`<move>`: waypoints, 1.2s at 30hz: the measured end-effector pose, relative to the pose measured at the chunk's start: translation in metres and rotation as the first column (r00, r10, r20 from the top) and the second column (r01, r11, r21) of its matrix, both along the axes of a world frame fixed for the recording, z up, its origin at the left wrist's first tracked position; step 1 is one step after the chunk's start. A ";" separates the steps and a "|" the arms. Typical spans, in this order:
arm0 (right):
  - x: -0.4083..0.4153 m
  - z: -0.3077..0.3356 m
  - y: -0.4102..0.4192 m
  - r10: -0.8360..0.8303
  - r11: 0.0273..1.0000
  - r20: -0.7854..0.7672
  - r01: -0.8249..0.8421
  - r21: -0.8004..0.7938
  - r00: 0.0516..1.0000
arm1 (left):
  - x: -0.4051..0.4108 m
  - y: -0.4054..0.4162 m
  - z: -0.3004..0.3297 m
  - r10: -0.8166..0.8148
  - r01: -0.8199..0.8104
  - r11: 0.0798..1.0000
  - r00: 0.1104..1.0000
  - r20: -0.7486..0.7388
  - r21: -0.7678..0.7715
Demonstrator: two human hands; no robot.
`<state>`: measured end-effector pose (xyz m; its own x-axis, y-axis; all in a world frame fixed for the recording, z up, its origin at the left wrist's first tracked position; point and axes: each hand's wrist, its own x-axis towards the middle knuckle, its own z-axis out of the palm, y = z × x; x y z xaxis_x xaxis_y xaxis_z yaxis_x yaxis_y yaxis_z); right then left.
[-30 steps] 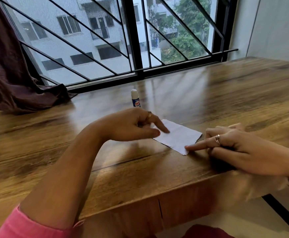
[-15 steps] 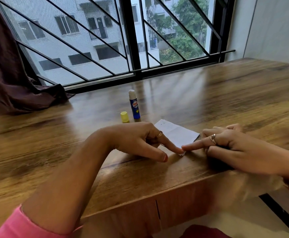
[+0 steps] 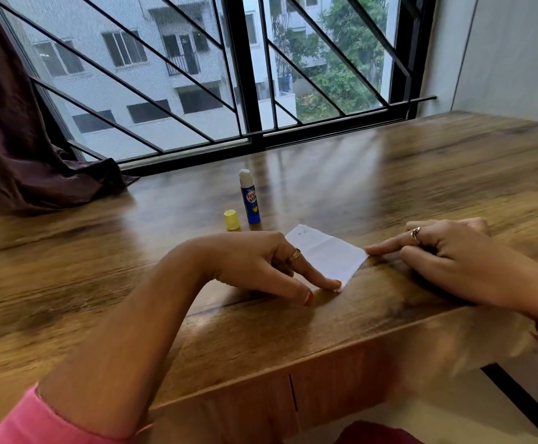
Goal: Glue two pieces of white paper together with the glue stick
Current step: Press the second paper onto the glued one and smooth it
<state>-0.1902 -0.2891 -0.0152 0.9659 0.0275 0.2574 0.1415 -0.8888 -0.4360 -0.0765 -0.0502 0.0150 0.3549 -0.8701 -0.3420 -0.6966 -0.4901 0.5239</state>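
Head view: a white paper (image 3: 323, 253) lies flat on the wooden table (image 3: 421, 174) between two hands. The left hand (image 3: 261, 261) presses its near corner with one straight finger; the right hand (image 3: 443, 248) touches its right corner likewise. Neither grip closes around it. Beyond the left hand stand an uncapped glue stick (image 3: 250, 197) and its yellow cap (image 3: 232, 220).

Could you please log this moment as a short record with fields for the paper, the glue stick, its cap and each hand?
paper: white paper flat on the wooden table, near its front edge
glue stick: blue glue stick upright, uncapped, behind the paper
cap: yellow cap standing left of the stick
left hand: left hand presses an extended finger on the paper's near corner
right hand: right hand touches the paper's right corner with its index fingertip
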 end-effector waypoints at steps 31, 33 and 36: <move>0.026 -0.005 -0.027 0.311 0.852 -0.031 -0.264 0.451 0.950 | 0.004 -0.016 -0.022 0.402 -0.282 0.913 0.741 0.538 -0.293; 0.029 -0.006 -0.029 0.323 0.799 -0.007 -0.269 0.538 0.946 | 0.004 -0.016 -0.023 0.414 -0.290 0.909 0.716 0.561 -0.300; 0.030 -0.010 -0.030 0.331 0.797 0.040 -0.302 0.523 0.943 | 0.004 -0.015 -0.020 0.401 -0.258 0.912 0.722 0.564 -0.318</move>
